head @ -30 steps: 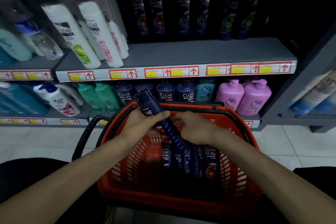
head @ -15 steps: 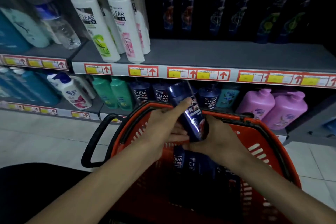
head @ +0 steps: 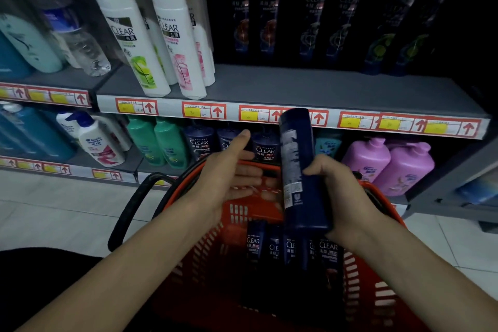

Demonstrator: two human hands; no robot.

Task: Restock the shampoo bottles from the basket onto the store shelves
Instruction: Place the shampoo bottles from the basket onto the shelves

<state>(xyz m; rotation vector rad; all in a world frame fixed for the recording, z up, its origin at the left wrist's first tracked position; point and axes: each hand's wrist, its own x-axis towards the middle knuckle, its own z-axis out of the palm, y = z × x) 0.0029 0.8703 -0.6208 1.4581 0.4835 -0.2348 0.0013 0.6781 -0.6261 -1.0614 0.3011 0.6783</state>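
Dim store aisle, grey metal shelves (head: 296, 86) with red-and-yellow price tags along the front edges. The right hand (head: 342, 197) was wrapped round the lower half of a dark blue shampoo bottle (head: 301, 170), holding it roughly upright over the red basket (head: 234, 213), back label toward the camera. The left hand (head: 229, 172) was open with the fingers straight, just left of the bottle. I couldn't tell if the fingertips were brushing it, too blurry there. More of the same bottles (head: 293, 248) stood in the basket right below.

The middle shelf had a wide bare strip in front of the black Clear bottles (head: 310, 21) at the back, which I'd guess was the target.

Risks as I saw them:
- A one-handed grip that low on a tall, slick bottle could let it tip or slide out onto the ones underneath.
- On the way up, the top could clip the tagged shelf edge.
- Shoved in too deep, it would knock the black row over.
- Drifting left would bump the white bottles (head: 151, 43).
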